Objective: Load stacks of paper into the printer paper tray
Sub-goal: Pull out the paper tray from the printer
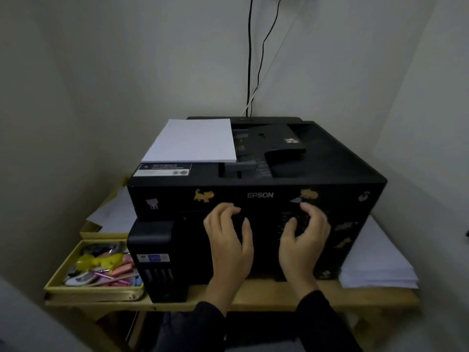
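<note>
A black Epson printer (pixel 330 168) with animal stickers stands on a wooden table (pixel 253 298). A white stack of paper (pixel 191 143) lies flat on the left of its lid. A second, looser pile of paper (pixel 373 260) rests on the table to the printer's right. My left hand (pixel 228 240) and my right hand (pixel 304 240) are side by side in front of the printer's front panel, fingers curled and apart, holding nothing. Whether the fingertips touch the panel is unclear. The paper tray itself is hidden.
A yellow tray (pixel 61 278) holding several small colourful items sits at the table's left, with more sheets (pixel 114 214) behind it. Black and white cables (pixel 250 59) run up the wall behind the printer. Walls close in on both sides.
</note>
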Motion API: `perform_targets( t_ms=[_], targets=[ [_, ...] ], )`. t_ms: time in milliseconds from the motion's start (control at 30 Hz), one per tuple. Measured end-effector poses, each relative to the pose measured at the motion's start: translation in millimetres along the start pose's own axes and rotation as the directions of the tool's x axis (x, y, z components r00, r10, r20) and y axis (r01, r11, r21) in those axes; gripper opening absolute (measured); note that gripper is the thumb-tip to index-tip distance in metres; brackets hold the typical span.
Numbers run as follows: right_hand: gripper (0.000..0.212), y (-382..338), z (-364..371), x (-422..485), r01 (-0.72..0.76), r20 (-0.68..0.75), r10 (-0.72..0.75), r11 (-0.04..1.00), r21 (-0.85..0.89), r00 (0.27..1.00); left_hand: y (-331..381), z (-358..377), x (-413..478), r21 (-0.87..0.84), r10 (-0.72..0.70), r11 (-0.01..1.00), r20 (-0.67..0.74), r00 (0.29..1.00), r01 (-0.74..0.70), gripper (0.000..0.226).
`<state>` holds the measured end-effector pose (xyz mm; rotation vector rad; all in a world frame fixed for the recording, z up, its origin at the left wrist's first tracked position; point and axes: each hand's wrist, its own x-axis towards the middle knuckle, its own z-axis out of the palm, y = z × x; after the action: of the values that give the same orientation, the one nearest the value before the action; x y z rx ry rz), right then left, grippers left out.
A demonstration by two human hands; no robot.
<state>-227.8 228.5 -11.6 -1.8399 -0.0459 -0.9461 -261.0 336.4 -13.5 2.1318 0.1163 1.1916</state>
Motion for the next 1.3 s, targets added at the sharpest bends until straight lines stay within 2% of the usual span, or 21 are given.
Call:
perform_targets(
  t_ms=[67,100,133,167,200,233,267,300,333,367,433,533,600,733,867,933,1033,1200,1267,1300],
  targets=[
    [0.025,15,-1,-21,-0.293,0.124,0.286,0.955,0.038,0.950,-11,7,-28,-0.030,-0.199,0.979,0.123,0.972,0.204,0.016],
    [0.023,23,0,-29,-0.442,0.184,0.429,0.896,0.036,0.884,-17,11,-38,-0.047,-0.345,0.932,0.194,0.918,0.360,0.012],
    [0.021,31,2,-35,-0.594,0.235,0.572,0.804,0.030,0.786,-25,16,-47,-0.055,-0.495,0.851,0.251,0.832,0.522,0.011],
    [0.022,39,5,-40,-0.745,0.274,0.710,0.666,0.035,0.648,-32,21,-53,-0.049,-0.627,0.746,0.284,0.725,0.664,0.016],
    [0.026,46,8,-42,-0.874,0.308,0.825,0.483,0.054,0.475,-37,25,-57,-0.039,-0.742,0.617,0.303,0.597,0.786,0.023],
    [0.034,53,10,-45,-0.955,0.361,0.884,0.284,0.090,0.297,-41,27,-57,-0.051,-0.833,0.461,0.320,0.452,0.886,0.032],
    [0.048,59,11,-47,-0.985,0.431,0.888,0.112,0.131,0.159,-44,29,-56,-0.090,-0.891,0.276,0.350,0.290,0.957,0.041],
    [0.064,66,13,-51,-0.985,0.500,0.863,-0.013,0.171,0.076,-45,30,-54,-0.162,-0.897,0.082,0.419,0.143,0.983,0.051],
    [0.076,71,14,-54,-0.973,0.551,0.833,-0.093,0.211,0.040,-47,31,-52,-0.234,-0.865,-0.079,0.500,0.050,0.969,0.059],
    [0.083,75,16,-56,-0.958,0.586,0.810,-0.146,0.247,0.028,-49,31,-50,-0.281,-0.832,-0.171,0.554,0.015,0.944,0.066],
    [0.086,80,21,-57,-0.931,0.620,0.784,-0.200,0.307,0.036,-53,31,-46,-0.349,-0.790,-0.275,0.613,-0.004,0.896,0.076],
    [0.075,83,28,-56,-0.901,0.636,0.766,-0.203,0.383,0.098,-57,32,-43,-0.432,-0.732,-0.433,0.680,-0.029,0.791,0.080],
    [0.067,85,33,-56,-0.892,0.630,0.768,-0.196,0.408,0.119,-59,33,-43,-0.450,-0.710,-0.479,0.704,-0.031,0.754,0.082],
    [0.066,92,40,-59,-0.902,0.601,0.792,-0.172,0.395,0.112,-67,43,-52,-0.451,-0.708,-0.464,0.706,-0.013,0.763,0.083],
    [0.053,101,42,-64,-0.915,0.597,0.792,-0.139,0.379,0.127,-68,51,-55,-0.434,-0.740,-0.404,0.672,-0.010,0.805,0.082],
    [0.049,100,43,-67,-0.939,0.566,0.814,-0.081,0.334,0.132,-68,54,-58,-0.426,-0.793,-0.350,0.609,-0.021,0.834,0.078],
    [0.056,99,45,-73,-0.961,0.521,0.844,-0.024,0.276,0.128,-70,54,-63,-0.371,-0.817,-0.326,0.573,-0.061,0.870,0.075],
    [0.053,86,39,-78,-0.971,0.332,0.943,-0.067,0.228,0.013,-62,45,-70,-0.318,-0.815,-0.360,0.565,-0.130,0.877,0.079],
    [0.060,82,37,-78,-0.980,0.238,0.971,-0.029,0.197,0.019,-52,44,-65,-0.264,-0.803,-0.388,0.568,-0.182,0.883,0.079],
    [0.067,81,36,-77,-0.995,0.164,0.985,0.029,0.095,0.045,-44,41,-61,-0.241,-0.816,-0.389,0.538,-0.211,0.889,0.077]
  ],
)
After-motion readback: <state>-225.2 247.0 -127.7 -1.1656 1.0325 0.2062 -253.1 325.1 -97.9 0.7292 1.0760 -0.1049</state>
